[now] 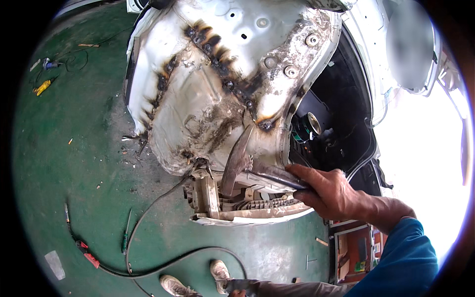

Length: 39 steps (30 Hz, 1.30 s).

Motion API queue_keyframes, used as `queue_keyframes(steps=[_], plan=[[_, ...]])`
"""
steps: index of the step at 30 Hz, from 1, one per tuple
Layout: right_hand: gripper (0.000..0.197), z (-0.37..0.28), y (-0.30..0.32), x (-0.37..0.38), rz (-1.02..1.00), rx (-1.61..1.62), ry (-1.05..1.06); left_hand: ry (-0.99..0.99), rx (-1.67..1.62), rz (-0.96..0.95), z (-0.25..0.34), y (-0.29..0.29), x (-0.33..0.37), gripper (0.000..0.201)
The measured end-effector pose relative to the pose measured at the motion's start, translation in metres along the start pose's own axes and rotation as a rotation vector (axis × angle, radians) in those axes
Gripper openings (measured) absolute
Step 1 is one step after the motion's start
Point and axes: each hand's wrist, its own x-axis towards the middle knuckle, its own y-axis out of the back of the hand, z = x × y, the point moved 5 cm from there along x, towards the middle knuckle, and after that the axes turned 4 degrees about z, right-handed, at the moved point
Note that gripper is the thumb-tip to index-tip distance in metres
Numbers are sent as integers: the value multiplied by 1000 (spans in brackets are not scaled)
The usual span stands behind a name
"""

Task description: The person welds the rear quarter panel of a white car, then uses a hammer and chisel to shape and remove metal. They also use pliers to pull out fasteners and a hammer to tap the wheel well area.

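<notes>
The green floor (64,143) is scattered with tools and scraps. On its far left lie a blue tool (50,65) with a thin dark cord and, just nearer, a yellow tool (43,88); a narrow tan strip (89,45) lies beyond them. On the near left rests a red-and-black torch-like tool (89,256), its dark cable (148,273) curving right — a green-handled screwdriver (124,242) lies beside that cable. A pale flat patch (54,264) sits farther left — and two dirty light shoes (220,273) stand at the near side.
</notes>
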Motion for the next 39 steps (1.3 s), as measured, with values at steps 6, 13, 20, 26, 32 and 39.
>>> queue_keyframes(steps=[6,13,20,26,32,39], plan=[[50,20,2,-11,60,-59,-84,-726,1048,415,62,20,-38,46],[47,-6,2,-4,-102,-146,35,-609,877,275,58,27,-25,40],[43,-5,-7,-11,-64,-113,33,-645,896,278,59,27,-26,34],[39,19,-9,-11,4,-64,-146,-897,1251,568,71,26,-38,30],[38,9,-9,-5,35,-5,-43,-308,416,98,62,40,-28,30],[38,5,-5,-7,28,39,-36,-44,-8,67,59,57,-25,27]])
